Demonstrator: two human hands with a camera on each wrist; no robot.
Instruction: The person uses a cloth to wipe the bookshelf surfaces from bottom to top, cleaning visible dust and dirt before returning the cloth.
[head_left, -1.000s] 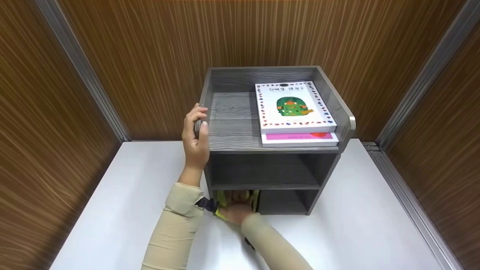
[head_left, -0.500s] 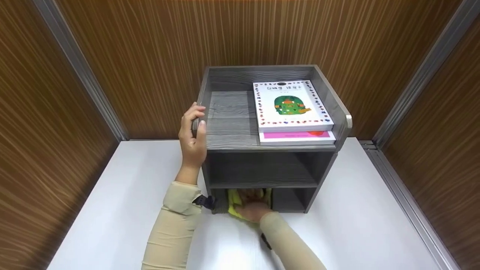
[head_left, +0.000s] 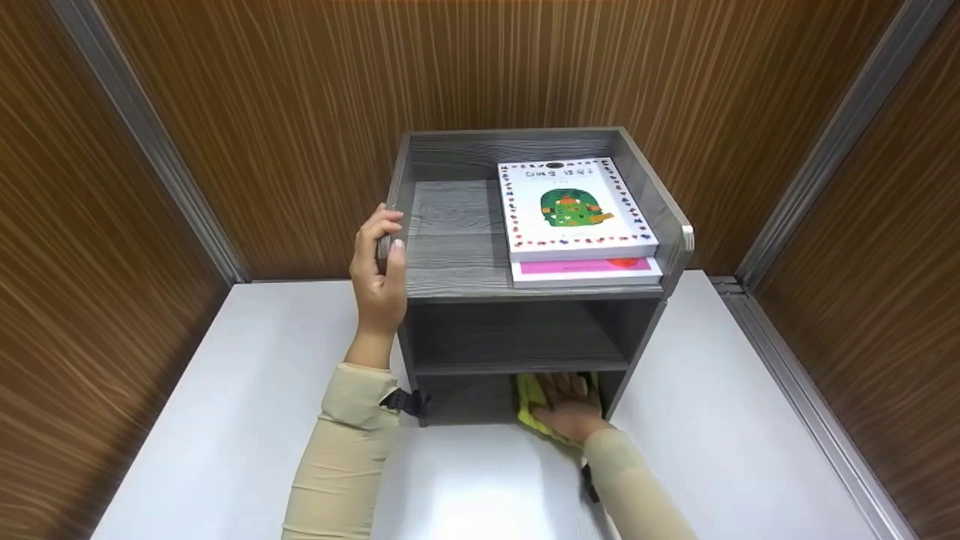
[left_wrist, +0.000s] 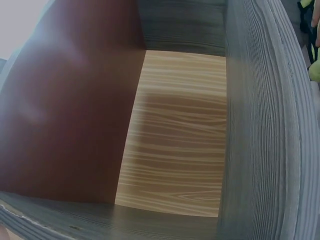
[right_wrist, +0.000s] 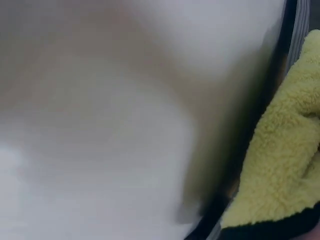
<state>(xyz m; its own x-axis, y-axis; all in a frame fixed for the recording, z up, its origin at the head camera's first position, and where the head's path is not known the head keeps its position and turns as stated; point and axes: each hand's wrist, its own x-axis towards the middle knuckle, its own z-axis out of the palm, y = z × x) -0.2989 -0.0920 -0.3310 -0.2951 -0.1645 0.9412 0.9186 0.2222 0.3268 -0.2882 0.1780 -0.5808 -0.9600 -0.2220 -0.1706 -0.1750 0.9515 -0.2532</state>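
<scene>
My left hand [head_left: 379, 289] grips the left side panel [head_left: 402, 176] of a small grey wood-grain shelf unit [head_left: 521, 368], thumb on the inner side. Inside the bottom compartment, at its right end, my right hand [head_left: 574, 412] lies with fingers extended on a yellow cloth [head_left: 529, 409], pressing it to the board. Fluffy pile and a dark edging show on the cloth [right_wrist: 280, 165] in the right wrist view; the fingers are hidden there. The left wrist view looks into a compartment whose back opening shows striped wood [left_wrist: 175, 135]; a bit of cloth appears at its right edge.
Two books lie stacked on the top shelf's right side, a white one with a green picture [head_left: 525, 210] over a pink-and-white one [head_left: 585, 277]. The unit stands on a white table [head_left: 292, 345]. Brown wood-grain walls [head_left: 300, 112] enclose the back and both sides.
My right hand has slid the yellow cloth from the left end of the bottom compartment to its right end. The left hand keeps its hold on the side panel; the view has shifted slightly.
</scene>
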